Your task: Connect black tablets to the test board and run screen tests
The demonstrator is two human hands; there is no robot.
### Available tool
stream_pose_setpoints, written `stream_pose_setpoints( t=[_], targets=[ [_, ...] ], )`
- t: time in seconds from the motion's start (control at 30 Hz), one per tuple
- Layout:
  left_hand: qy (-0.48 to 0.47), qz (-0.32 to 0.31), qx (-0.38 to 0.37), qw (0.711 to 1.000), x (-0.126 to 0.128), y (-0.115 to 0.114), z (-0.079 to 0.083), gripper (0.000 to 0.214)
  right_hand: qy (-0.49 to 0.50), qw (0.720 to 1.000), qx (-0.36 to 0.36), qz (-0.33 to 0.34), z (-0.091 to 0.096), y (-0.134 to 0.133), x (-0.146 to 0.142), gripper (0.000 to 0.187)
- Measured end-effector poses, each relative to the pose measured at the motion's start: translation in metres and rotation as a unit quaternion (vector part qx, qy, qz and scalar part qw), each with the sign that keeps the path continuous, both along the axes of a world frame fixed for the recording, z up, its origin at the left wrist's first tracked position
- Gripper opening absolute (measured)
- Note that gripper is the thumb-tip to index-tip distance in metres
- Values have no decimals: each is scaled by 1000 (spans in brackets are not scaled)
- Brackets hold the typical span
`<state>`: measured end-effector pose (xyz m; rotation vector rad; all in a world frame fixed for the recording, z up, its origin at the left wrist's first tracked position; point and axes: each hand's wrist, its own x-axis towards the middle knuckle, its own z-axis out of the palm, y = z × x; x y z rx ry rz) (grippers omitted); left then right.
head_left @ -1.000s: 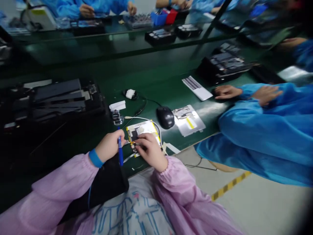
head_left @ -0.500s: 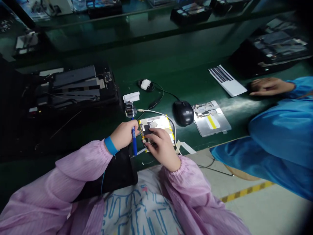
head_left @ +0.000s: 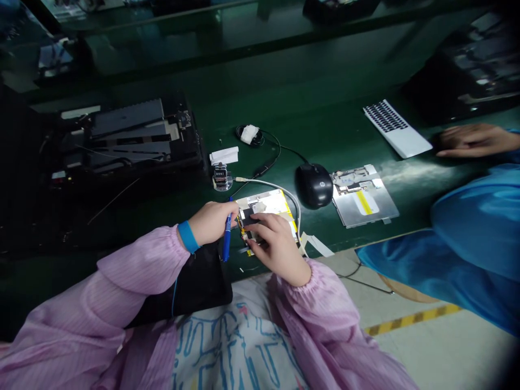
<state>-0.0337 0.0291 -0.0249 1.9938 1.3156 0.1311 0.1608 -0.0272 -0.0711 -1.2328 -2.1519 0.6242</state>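
My left hand (head_left: 211,223) is closed, its thumb and fingers around a blue pen (head_left: 226,241) that slants down toward the bench's front edge. Those fingertips are at the left edge of an opened tablet-like panel (head_left: 276,201), white with yellow tape strips and a dark circuit part along its left side. Over this panel lies my right hand (head_left: 278,246), thumb and fingers apart, with the fingertips at the circuit part near the left edge. It covers the panel's lower middle, and I see nothing held in it. A small metal tally counter (head_left: 221,176) stands just behind.
A black mouse (head_left: 313,186) sits right of the panel, beside a second silver panel (head_left: 365,200). A white cable (head_left: 284,190) curves around the panel. A keyboard-printed white sheet (head_left: 396,130) lies near a co-worker's hand (head_left: 479,140). Black trays of parts (head_left: 130,141) stand left.
The whole view has shifted slightly, so bench things appear a little further right. My right fingertips stay at the panel's left edge; my left hand still has the pen.
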Motion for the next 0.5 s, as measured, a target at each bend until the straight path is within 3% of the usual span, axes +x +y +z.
stream_pose_setpoints(
  t=[0.5],
  targets=[
    [-39,-79,-38,995,-1,3,1,15,-4,1000,-8,27,3,-3,3,19]
  ],
)
